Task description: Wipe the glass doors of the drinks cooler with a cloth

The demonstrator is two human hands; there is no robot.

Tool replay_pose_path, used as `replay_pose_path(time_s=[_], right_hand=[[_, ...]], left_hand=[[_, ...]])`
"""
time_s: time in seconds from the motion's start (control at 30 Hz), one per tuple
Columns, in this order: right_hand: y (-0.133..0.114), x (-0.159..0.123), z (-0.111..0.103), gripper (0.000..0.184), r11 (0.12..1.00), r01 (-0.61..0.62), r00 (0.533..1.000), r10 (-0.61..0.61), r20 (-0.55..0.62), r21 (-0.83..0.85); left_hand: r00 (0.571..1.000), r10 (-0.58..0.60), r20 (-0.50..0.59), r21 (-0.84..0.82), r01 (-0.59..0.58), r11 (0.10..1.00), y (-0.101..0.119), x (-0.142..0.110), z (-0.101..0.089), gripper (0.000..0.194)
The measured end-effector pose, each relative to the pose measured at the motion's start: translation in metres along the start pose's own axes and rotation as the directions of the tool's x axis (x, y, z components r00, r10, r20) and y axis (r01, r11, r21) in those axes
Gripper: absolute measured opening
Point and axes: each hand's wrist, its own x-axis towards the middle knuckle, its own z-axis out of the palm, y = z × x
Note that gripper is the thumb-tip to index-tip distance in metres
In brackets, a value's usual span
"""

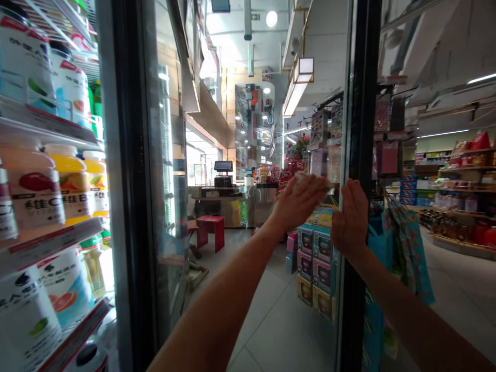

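Note:
An open glass cooler door (248, 289) stands in front of me, its dark edge frame (362, 103) on the right. My left hand (298, 201) reaches out to the pane and presses a pale, crumpled cloth (312, 179) against the glass; the hand is slightly blurred. My right hand (351, 219) lies flat on the door's edge frame with its fingers stretched upward and nothing in it. Both forearms come in from the bottom of the view.
Cooler shelves (58, 235) on the left hold rows of drink bottles (36, 191). Through the glass I see a checkout counter (225, 199), a red stool (211, 230) and stacked boxed goods (313, 258). Blue bags (411, 248) hang right of the door; store shelves (461, 206) stand far right.

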Motion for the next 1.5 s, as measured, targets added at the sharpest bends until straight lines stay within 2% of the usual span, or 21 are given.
replay_pose_path(time_s=[0.07,0.17,0.23,0.27,0.33,0.4,0.47,0.57,0.63,0.7,0.77,0.83,0.9,1.0,1.13,1.2,1.27,1.33,1.37,1.43,1.5], right_hand=[[0.002,-0.001,-0.003,0.055,1.0,-0.008,1.0,0.008,0.008,-0.005],[0.002,-0.001,-0.004,0.056,1.0,-0.009,1.0,0.009,-0.003,-0.006],[0.002,0.0,-0.002,0.056,1.0,-0.012,1.0,0.012,-0.01,-0.01],[0.001,0.0,-0.001,0.055,1.0,-0.015,1.0,0.015,-0.009,-0.01],[-0.001,0.001,0.003,0.055,1.0,-0.015,1.0,0.015,-0.002,0.001],[-0.004,0.002,0.007,0.055,1.0,-0.006,1.0,0.006,-0.001,0.018],[-0.006,0.003,0.011,0.055,1.0,-0.002,1.0,0.002,0.0,0.024],[-0.006,0.003,0.015,0.054,1.0,-0.005,1.0,0.005,0.002,0.016],[-0.003,0.003,0.016,0.054,1.0,-0.008,1.0,0.008,0.006,0.009],[0.0,0.002,0.016,0.055,1.0,-0.005,1.0,0.005,0.015,0.004],[0.002,0.001,0.015,0.056,1.0,0.007,1.0,-0.007,0.026,0.001],[0.004,0.0,0.014,0.056,1.0,0.017,0.999,-0.017,0.038,-0.007],[0.004,0.001,0.015,0.056,1.0,0.015,0.999,-0.014,0.042,-0.014],[0.0,0.003,0.019,0.056,1.0,0.011,0.999,-0.011,0.03,-0.005],[-0.007,0.003,0.027,0.056,0.999,0.039,0.999,-0.04,0.035,0.018],[-0.009,0.002,0.029,0.056,0.999,0.043,0.998,-0.044,0.052,0.025],[-0.009,0.001,0.029,0.056,0.999,0.034,0.998,-0.035,0.06,0.025],[-0.007,-0.001,0.027,0.056,0.999,0.026,0.998,-0.027,0.056,0.019],[-0.005,-0.001,0.025,0.056,1.0,0.024,0.998,-0.025,0.054,0.015],[-0.001,-0.002,0.022,0.056,1.0,0.02,0.998,-0.021,0.054,0.008],[0.001,-0.001,0.02,0.056,1.0,0.016,0.998,-0.016,0.055,0.005]], left_hand=[[0.961,-0.269,-0.066,-0.021,0.268,0.963,-0.031,-0.002,-0.008,0.046],[0.707,-0.675,-0.213,-0.092,0.673,0.734,-0.075,-0.008,-0.018,0.045],[0.595,-0.754,-0.278,-0.135,0.753,0.644,-0.085,-0.013,-0.02,0.045],[0.603,-0.742,-0.292,-0.137,0.741,0.657,-0.083,-0.015,-0.018,0.045],[0.746,-0.61,-0.268,-0.095,0.609,0.787,-0.065,-0.016,-0.014,0.045],[0.934,-0.319,-0.162,-0.027,0.319,0.947,-0.041,-0.015,-0.009,0.044],[0.999,-0.017,-0.034,0.008,0.017,1.0,-0.024,-0.01,-0.007,0.043],[0.985,0.162,0.056,0.014,-0.163,0.986,-0.028,-0.004,-0.01,0.042],[0.999,0.045,0.019,0.023,-0.046,0.999,-0.051,-0.007,-0.015,0.042],[0.965,-0.244,-0.096,0.012,0.246,0.969,-0.085,-0.019,-0.023,0.042],[0.804,-0.55,-0.224,-0.047,0.555,0.83,-0.118,-0.039,-0.031,0.042],[0.635,-0.71,-0.304,-0.101,0.719,0.687,-0.143,-0.06,-0.037,0.043],[0.557,-0.755,-0.345,-0.116,0.773,0.624,-0.15,-0.073,-0.039,0.045],[0.621,-0.713,-0.327,-0.091,0.73,0.677,-0.127,-0.069,-0.032,0.045],[0.952,-0.276,-0.128,0.025,0.282,0.959,-0.069,-0.039,-0.016,0.042],[0.997,-0.056,-0.045,0.063,0.059,0.996,-0.055,-0.03,-0.013,0.042],[0.998,-0.04,-0.045,0.083,0.043,0.996,-0.061,-0.033,-0.015,0.041],[0.975,-0.198,-0.101,0.08,0.207,0.975,-0.087,-0.049,-0.022,0.042],[0.938,-0.316,-0.143,0.066,0.327,0.943,-0.105,-0.062,-0.027,0.042],[0.777,-0.574,-0.259,0.0,0.594,0.804,-0.144,-0.093,-0.04,0.043],[0.67,-0.664,-0.333,-0.034,0.695,0.718,-0.176,-0.126,-0.052,0.049]])
